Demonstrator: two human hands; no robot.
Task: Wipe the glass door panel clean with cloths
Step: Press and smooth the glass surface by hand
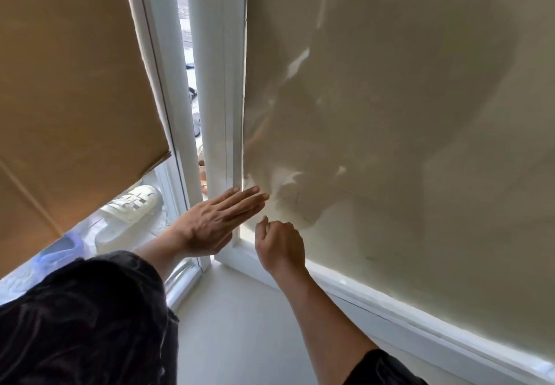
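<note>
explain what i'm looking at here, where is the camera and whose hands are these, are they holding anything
There is no machine here. A person works with bare hands, and the single picture comes from a camera worn on their head, looking forward and down along their arms.

The big beige surface on the right is the glass door panel, set in a white door frame. The left hand is flat with straight fingers, which reach over the frame to the panel's lower corner. Whether they touch the glass is hard to tell. The right hand is just below it with its fingers curled. No cloth shows in either hand.

On the left is a sheet of brown cardboard, with pale sandals below it. The floor is pale too.
</note>
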